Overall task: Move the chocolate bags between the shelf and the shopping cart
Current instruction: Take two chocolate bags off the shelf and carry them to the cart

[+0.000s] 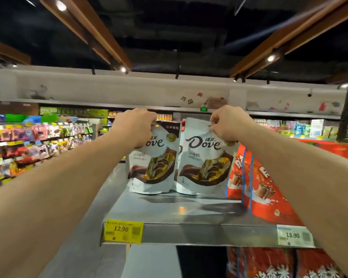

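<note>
The left hand [136,125] is closed on the top edge of the left bag [152,159], fingers curled over its upper left corner. The right hand [228,122] pinches the top edge of the right bag [204,159] in the same way, near its upper right corner. Both bags stand upright, side by side and touching, their bottoms resting on the metal shelf [169,213]. Another bag of the same kind shows partly behind them, in the gap between the two.

At 3 o'clock from the right bag, just beside it, stand red packs [255,177], leaning against its right edge. On the shelf's front lip, a yellow tag [122,230] sits at 7 o'clock from the left bag and a white tag [294,235] at 4 o'clock from the right one. More red packs [269,263] fill the space below the shelf. Further aisles of goods lie at 9 o'clock, well apart.
</note>
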### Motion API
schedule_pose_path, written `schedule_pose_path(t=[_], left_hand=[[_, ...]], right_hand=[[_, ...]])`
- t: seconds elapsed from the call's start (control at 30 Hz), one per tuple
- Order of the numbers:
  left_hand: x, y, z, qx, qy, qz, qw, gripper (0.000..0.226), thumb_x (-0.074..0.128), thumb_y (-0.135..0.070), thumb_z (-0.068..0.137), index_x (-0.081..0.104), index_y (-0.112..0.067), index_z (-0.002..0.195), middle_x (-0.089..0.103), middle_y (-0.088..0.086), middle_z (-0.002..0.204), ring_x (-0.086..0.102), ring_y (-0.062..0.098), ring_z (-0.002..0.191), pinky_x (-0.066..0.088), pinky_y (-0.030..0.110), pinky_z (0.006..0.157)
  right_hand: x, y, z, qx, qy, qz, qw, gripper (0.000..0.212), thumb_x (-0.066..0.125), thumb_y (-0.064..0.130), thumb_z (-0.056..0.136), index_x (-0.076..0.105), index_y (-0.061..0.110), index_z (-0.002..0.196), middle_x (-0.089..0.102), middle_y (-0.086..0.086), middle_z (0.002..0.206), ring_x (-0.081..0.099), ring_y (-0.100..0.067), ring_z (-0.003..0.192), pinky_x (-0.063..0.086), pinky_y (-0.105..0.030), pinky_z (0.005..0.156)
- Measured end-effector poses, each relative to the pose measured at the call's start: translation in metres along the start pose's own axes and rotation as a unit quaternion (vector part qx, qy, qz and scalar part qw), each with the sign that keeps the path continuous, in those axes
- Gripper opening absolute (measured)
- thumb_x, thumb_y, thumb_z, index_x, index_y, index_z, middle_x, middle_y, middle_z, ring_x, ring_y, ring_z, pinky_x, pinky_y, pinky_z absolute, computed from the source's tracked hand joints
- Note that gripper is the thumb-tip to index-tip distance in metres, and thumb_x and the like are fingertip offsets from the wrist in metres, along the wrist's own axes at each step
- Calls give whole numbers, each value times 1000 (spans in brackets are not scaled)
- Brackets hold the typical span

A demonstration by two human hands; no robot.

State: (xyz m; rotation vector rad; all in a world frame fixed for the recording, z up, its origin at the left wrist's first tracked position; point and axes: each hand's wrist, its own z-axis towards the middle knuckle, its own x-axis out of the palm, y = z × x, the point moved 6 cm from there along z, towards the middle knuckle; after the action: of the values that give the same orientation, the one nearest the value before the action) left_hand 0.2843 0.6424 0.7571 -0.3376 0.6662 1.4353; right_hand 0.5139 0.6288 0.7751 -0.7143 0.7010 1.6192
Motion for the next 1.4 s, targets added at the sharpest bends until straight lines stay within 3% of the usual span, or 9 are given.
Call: schedule_pose_path(t=[0.1, 0.2, 0.4, 0.53, 0.6, 0.77, 1.0, 1.3, 1.4], left_hand=[[19, -4, 7, 0, 23, -11, 1000, 5, 53, -21, 90, 56, -25, 93, 58, -1, 89, 55, 24, 78, 50, 37, 65], [36, -10, 10, 3, 31, -16, 999, 7, 53, -19, 90, 56, -24, 92, 56, -1, 87, 56, 26, 80, 44, 34, 61], [53, -2, 12, -28, 76, -5, 997, 11, 52, -16, 92, 54, -26, 85, 59, -2, 88, 58, 23, 82, 52, 35, 66], [56, 11, 11, -51, 114, -15, 992, 15, 50, -16, 93, 52, -24, 80, 59, -3, 83, 57, 21, 79, 47, 33, 61], [57, 15, 11, -53, 127, -4, 991, 12, 50, -19, 94, 54, -23, 83, 57, -4, 79, 56, 21, 76, 43, 31, 59], [61, 20, 14, -48, 173, -10, 984, 7, 48, -23, 97, 52, -22, 92, 57, -2, 83, 54, 19, 75, 42, 31, 57], [64, 17, 14, -48, 193, -15, 980, 8, 45, -24, 100, 46, -24, 92, 53, -5, 78, 52, 14, 70, 42, 32, 56], [64, 17, 10, -56, 202, -41, 977, 7, 43, -24, 100, 49, -24, 98, 58, -2, 84, 57, 15, 75, 54, 35, 66], [63, 17, 9, -58, 197, -40, 978, 7, 43, -23, 100, 49, -24, 99, 57, -4, 84, 55, 15, 75, 53, 36, 65]], right_hand=[[11, -7, 9, 6, 6, -4, 1000, 9, 62, 23, 90, 65, 30, 87, 62, -1, 90, 53, -18, 68, 40, -23, 59], [23, -11, 18, 3, 15, -16, 1000, 13, 61, 22, 90, 59, 32, 81, 60, -1, 89, 46, -11, 59, 33, -20, 50], [38, -2, 31, -36, 37, -19, 998, 13, 62, 16, 89, 68, 26, 94, 61, -2, 92, 52, -23, 76, 40, -26, 65], [41, 5, 34, -55, 49, -12, 997, 11, 63, 18, 91, 58, 27, 86, 57, -1, 89, 52, -23, 79, 39, -27, 69], [44, 7, 35, -55, 55, -25, 997, 6, 63, 18, 90, 64, 24, 90, 59, -3, 91, 53, -24, 80, 41, -28, 69], [49, 8, 37, -50, 83, -25, 995, 18, 65, 17, 90, 70, 19, 107, 64, -1, 96, 59, -23, 85, 49, -31, 70], [52, 11, 32, -60, 123, -21, 990, 27, 60, 20, 94, 66, 18, 120, 62, -4, 120, 50, -21, 96, 42, -29, 79], [50, 19, 32, -68, 158, -22, 985, 29, 58, 21, 95, 62, 15, 124, 58, -7, 120, 46, -19, 97, 38, -29, 81], [46, 21, 35, -82, 160, -32, 983, 28, 58, 21, 96, 63, 15, 122, 55, -4, 109, 45, -19, 97, 35, -28, 80]])
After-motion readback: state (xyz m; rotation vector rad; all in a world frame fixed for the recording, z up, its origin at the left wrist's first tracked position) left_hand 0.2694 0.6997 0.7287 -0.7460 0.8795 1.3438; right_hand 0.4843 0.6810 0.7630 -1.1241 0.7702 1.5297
